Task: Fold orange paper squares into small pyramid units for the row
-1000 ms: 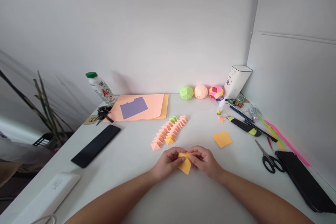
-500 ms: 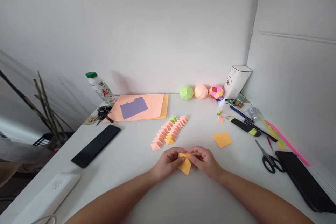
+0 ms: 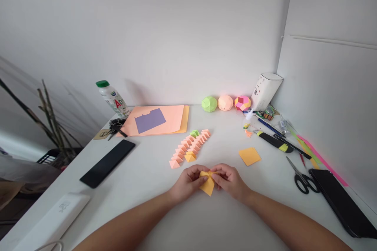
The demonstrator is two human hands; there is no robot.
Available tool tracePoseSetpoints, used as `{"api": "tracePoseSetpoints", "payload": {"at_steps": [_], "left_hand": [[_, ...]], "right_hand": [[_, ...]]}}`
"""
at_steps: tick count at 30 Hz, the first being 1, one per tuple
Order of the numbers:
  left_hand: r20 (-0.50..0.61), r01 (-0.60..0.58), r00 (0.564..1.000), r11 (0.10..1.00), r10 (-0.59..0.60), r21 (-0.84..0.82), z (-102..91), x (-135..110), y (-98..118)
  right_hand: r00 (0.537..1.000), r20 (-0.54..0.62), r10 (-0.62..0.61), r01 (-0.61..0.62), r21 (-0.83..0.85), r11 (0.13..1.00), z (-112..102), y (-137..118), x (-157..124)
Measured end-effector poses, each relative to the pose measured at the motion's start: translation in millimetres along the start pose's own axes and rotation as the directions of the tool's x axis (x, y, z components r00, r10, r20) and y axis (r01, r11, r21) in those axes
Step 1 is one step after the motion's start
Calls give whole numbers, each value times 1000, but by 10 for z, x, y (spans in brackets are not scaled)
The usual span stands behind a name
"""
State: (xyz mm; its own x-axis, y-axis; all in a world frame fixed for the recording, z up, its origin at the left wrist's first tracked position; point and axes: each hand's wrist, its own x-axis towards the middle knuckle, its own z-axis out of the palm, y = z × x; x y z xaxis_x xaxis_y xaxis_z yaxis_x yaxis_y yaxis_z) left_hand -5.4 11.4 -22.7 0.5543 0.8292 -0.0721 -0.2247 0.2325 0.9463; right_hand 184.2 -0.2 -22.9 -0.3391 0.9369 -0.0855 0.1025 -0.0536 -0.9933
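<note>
Both hands pinch one folded piece of orange paper (image 3: 208, 186) low over the white table (image 3: 153, 172). My left hand (image 3: 188, 182) grips its left side with fingers curled. My right hand (image 3: 229, 180) holds the right side, fingertips pressed on the top fold. Just beyond the hands lies a diagonal row of small folded peach paper units (image 3: 190, 146), with one green and one orange unit among them. A flat orange paper square (image 3: 249, 156) lies to the right.
Peach sheets with a purple cut piece (image 3: 154, 120), a bottle (image 3: 112, 98), keys and a black phone (image 3: 107, 162) are on the left. Three paper balls (image 3: 225, 103) and a white box stand at the back. Scissors (image 3: 303, 178), pens, a cutter and a dark tablet (image 3: 341, 202) lie right.
</note>
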Motion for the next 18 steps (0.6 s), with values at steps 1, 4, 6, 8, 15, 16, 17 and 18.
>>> {"api": "tracePoseSetpoints", "payload": {"at_steps": [1, 4, 6, 8, 15, 16, 17, 18], "left_hand": [[6, -2, 1000, 1000, 2, -2, 0, 0, 0], [11, 1, 1000, 1000, -1, -9, -3, 0, -4], [9, -2, 1000, 1000, 3, -13, -4, -2, -7], [9, -5, 1000, 1000, 5, -12, -3, -3, -5], [17, 3, 1000, 1000, -3, -4, -1, 0, -4], [14, 4, 1000, 1000, -4, 1, -5, 0, -11], [9, 5, 1000, 1000, -5, 7, -10, 1, -18], [4, 7, 1000, 1000, -7, 12, -14, 1, -25]], "right_hand": [[1000, 0, -1, 1, 0, 1000, 0, 3, 0], [1000, 2, -2, 2, 4, 1000, 1, 6, -1], [1000, 3, -5, 4, 5, 1000, 4, 3, -1], [1000, 4, -9, 9, 3, 1000, 8, -3, 0], [1000, -11, -4, 4, -21, 1000, 6, -12, -1], [1000, -10, -4, 4, -24, 1000, 4, -12, -1], [1000, -8, -4, 4, -27, 1000, 2, -12, -1], [1000, -6, -5, 5, -30, 1000, 1, -14, -1]]}}
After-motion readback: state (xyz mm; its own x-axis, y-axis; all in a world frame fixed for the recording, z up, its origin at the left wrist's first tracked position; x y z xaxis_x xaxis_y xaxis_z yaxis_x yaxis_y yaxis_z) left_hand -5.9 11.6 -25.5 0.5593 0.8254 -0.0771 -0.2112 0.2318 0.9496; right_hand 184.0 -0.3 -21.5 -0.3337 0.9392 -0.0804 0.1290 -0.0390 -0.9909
